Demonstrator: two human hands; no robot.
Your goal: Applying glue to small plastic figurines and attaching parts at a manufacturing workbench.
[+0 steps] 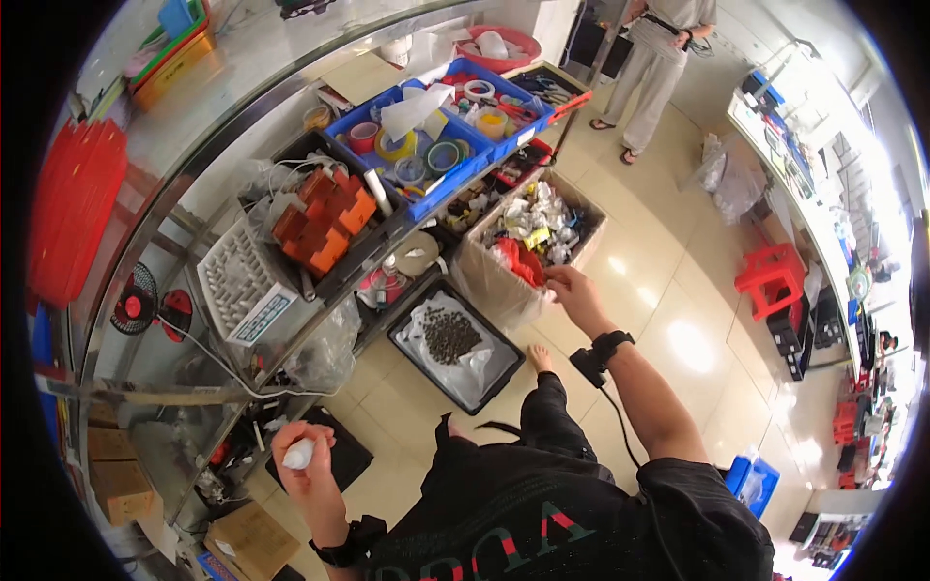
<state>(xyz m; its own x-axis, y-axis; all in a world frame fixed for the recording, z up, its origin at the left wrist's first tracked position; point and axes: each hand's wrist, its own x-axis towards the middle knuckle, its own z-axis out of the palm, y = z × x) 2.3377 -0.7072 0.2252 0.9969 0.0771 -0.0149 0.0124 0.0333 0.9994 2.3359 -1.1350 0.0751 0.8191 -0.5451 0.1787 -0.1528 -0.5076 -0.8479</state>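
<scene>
A small white object (297, 454) sits in the left hand (316, 478), a litter-filled bin (489, 290) beside the right hand (578, 296).

On the metal rack (170, 392), a blue tray (441, 194) with tape rolls (363, 137) stands near orange blocks (325, 221) and a white basket (237, 276), while on the tiled floor (659, 290) there are a black tray (499, 334) of small dark pieces (450, 336) and a red stool (773, 279).

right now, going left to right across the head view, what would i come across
Black fan → left hand holding a white object → black tray → right hand → red stool.
</scene>
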